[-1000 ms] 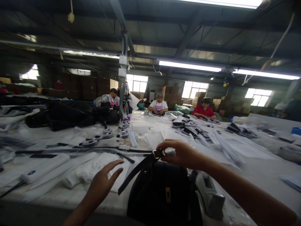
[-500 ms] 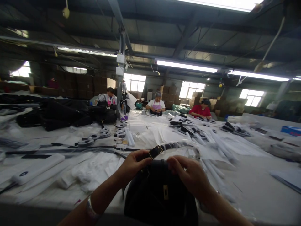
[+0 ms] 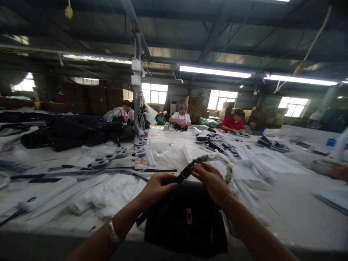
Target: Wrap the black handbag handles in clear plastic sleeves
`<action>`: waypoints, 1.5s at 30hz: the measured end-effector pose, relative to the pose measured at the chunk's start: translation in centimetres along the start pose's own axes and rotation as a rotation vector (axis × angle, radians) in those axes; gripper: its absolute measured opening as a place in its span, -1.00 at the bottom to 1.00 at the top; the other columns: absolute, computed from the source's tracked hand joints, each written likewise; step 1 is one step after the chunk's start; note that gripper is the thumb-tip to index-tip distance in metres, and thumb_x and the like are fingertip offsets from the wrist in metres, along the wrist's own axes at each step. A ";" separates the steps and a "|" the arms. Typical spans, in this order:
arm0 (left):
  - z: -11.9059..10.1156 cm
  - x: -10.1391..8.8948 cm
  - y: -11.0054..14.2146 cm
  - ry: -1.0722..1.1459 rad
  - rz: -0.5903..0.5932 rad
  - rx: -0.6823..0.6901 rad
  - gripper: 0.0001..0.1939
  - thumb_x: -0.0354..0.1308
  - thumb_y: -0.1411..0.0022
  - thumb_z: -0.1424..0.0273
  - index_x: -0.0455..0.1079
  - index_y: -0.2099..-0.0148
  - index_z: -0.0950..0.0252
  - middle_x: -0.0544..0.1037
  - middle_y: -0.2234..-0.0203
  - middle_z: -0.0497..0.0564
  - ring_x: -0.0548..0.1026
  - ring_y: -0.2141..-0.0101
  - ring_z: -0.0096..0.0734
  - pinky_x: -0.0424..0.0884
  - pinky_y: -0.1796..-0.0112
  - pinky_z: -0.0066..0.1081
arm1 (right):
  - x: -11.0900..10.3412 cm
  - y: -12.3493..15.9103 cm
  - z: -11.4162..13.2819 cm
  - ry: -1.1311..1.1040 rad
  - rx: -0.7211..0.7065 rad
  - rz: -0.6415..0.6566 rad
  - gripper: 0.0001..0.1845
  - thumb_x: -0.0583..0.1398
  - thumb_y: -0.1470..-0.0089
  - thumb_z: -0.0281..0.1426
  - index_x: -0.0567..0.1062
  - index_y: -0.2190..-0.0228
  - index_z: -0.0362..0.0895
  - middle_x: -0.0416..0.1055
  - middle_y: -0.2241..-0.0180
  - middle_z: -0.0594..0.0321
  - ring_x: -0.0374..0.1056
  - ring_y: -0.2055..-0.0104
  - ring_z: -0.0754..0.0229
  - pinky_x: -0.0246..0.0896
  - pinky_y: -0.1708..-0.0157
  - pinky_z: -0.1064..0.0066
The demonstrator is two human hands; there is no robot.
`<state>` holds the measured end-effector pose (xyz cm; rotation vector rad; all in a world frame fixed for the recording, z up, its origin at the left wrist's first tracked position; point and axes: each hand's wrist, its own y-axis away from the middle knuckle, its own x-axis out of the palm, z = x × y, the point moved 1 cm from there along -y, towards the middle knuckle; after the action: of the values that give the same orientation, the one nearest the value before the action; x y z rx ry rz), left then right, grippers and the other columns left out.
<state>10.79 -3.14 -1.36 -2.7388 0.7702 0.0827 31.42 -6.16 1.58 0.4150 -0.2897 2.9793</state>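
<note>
A black handbag (image 3: 165,228) with a gold clasp (image 3: 189,216) stands at the table's front edge, close to me. Above its top, a black strap (image 3: 180,178) with a gold buckle (image 3: 187,170) slants up to the right; its far part is wrapped in clear plastic. My left hand (image 3: 159,186) pinches the strap to the left of the buckle, thumb on top. On the other side, my right hand (image 3: 213,181) has its fingertips closed on the strap by the buckle.
Crumpled white wrapping (image 3: 104,197) lies to the left, with black bags (image 3: 73,132) piled behind it. Wrapped coils (image 3: 119,154) and white sheets (image 3: 185,152) cover the middle. Co-workers sit across the table; another person's hand (image 3: 339,170) shows at the right edge.
My right hand has moved from the bag's top up to the strap by the buckle. The strap's buckle has shifted slightly right. A person's hand has come in at the right edge.
</note>
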 end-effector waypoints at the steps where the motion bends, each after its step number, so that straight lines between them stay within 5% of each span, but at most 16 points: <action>1: 0.1 0.2 -0.1 -0.017 -0.007 0.014 -0.76 0.30 -0.14 0.35 0.58 0.12 0.27 0.67 0.21 0.04 0.58 0.17 -0.17 0.42 0.14 -0.35 | 0.2 0.5 -0.1 -0.013 0.006 0.048 -0.65 0.41 0.12 -0.20 0.60 0.28 -0.10 0.59 0.22 0.22 0.50 0.16 0.11 0.36 0.02 0.23; 4: 0.0 0.7 -0.3 -0.059 -0.019 0.044 -0.78 0.28 -0.15 0.36 0.59 0.13 0.28 0.67 0.24 0.03 0.59 0.20 -0.17 0.43 0.17 -0.35 | 1.0 1.4 -0.2 0.031 0.005 0.100 -0.57 0.39 0.05 -0.19 0.55 0.13 -0.06 0.59 0.16 0.18 0.50 0.11 0.07 0.33 -0.01 0.18; 9: -0.2 0.5 0.0 -0.155 -0.010 0.083 -0.73 0.25 -0.18 0.37 0.57 0.06 0.27 0.65 0.15 0.06 0.56 0.12 -0.13 0.42 0.06 -0.27 | 1.0 0.3 -0.8 0.054 -0.058 -0.077 -0.70 0.41 0.10 -0.20 0.60 0.40 -0.18 0.62 0.36 0.16 0.54 0.21 0.05 0.32 -0.02 0.19; 13: 0.6 -0.5 0.4 -0.246 -0.042 0.086 -0.61 0.26 -0.10 0.47 0.53 -0.02 0.23 0.60 0.05 0.07 0.52 0.03 -0.12 0.38 -0.04 -0.21 | 0.3 -1.0 -1.6 -0.033 -0.015 -0.104 -0.69 0.44 0.15 -0.22 0.58 0.39 -0.16 0.61 0.36 0.21 0.54 0.22 0.09 0.38 0.02 0.24; 19: 2.2 -2.0 1.3 -0.230 -0.113 0.027 -0.53 0.28 -0.07 0.46 0.47 -0.07 0.22 0.54 0.01 0.11 0.49 0.01 -0.10 0.50 0.12 -0.26 | -0.9 -1.4 -2.4 -0.064 0.068 -0.078 -0.63 0.43 0.12 -0.19 0.58 0.28 -0.12 0.60 0.25 0.22 0.52 0.17 0.16 0.38 -0.01 0.31; 29: 3.8 -4.0 2.8 -0.063 -0.135 -0.036 -0.64 0.19 -0.21 0.35 0.48 -0.05 0.33 0.62 0.18 0.12 0.56 0.13 -0.17 0.44 0.08 -0.25 | -0.1 2.0 -2.6 0.132 0.219 0.238 -0.51 0.34 -0.02 -0.13 0.52 0.05 -0.09 0.54 0.10 0.16 0.42 -0.04 0.06 0.27 -0.13 0.19; 36: 4.9 -4.4 4.3 -0.126 -0.115 -0.036 -0.70 0.26 -0.15 0.31 0.54 0.06 0.27 0.62 0.14 0.09 0.54 0.11 -0.15 0.44 0.10 -0.30 | 1.6 2.5 -3.4 0.483 0.342 0.432 -0.48 0.27 -0.05 -0.03 0.56 0.11 -0.16 0.58 0.20 0.11 0.50 0.13 0.06 0.41 0.15 0.29; 41: 5.4 -4.1 4.3 -0.172 -0.132 0.015 -0.79 0.29 -0.10 0.35 0.56 0.18 0.28 0.61 0.26 0.06 0.54 0.22 -0.22 0.44 0.20 -0.35 | 4.0 2.7 -4.8 0.671 0.254 0.423 -0.53 0.25 -0.06 -0.03 0.61 0.22 -0.17 0.60 0.31 0.16 0.51 0.22 -0.02 0.42 0.25 0.24; 45: 5.4 -4.0 4.1 -0.143 -0.142 -0.033 -0.81 0.29 -0.08 0.32 0.56 0.24 0.30 0.61 0.33 0.04 0.54 0.27 -0.25 0.41 0.25 -0.38 | 5.0 3.1 -5.3 0.598 0.192 0.370 -0.59 0.30 -0.02 -0.12 0.62 0.20 -0.16 0.61 0.29 0.16 0.50 0.15 -0.08 0.39 0.14 0.16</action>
<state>5.35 -2.90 -7.06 -2.7728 0.5391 0.2591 24.78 -7.61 -2.58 -0.5790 -0.0146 3.3061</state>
